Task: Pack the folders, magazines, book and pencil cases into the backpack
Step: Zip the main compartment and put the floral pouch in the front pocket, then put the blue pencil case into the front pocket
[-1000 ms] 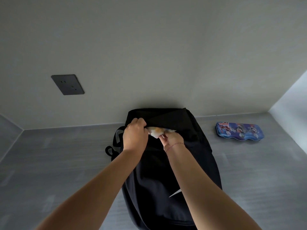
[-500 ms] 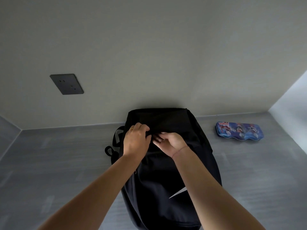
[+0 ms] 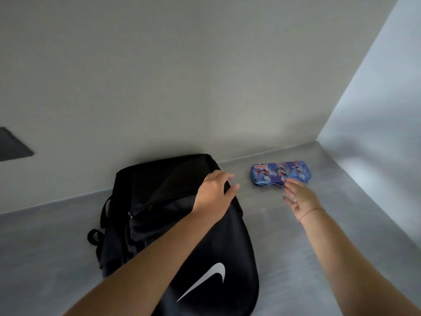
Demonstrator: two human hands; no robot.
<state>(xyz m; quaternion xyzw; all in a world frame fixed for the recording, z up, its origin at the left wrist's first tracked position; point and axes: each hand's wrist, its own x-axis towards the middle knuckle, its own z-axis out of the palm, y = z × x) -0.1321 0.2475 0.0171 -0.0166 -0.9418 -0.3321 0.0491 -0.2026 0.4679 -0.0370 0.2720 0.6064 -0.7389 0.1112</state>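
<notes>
Right hand [image 3: 298,197], open and empty, is stretched toward the blue printed tin pencil case [image 3: 281,173], not yet packed; left hand [image 3: 215,191] is laid flat on the black fabric backpack [image 3: 177,236].

Bare desk [image 3: 262,215] between backpack [image 3: 205,258] and pencil case [image 3: 281,173] (wall behind).

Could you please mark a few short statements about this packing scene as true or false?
1. The left hand rests on the black fabric backpack. True.
2. The right hand grips the blue printed pencil case. False: its fingers are spread open just short of it.
3. The pencil case is inside the backpack. False: it lies on the grey surface to the backpack's right.
4. The backpack bears a white swoosh logo. True.
5. The backpack stands upright. False: it lies flat.
</notes>
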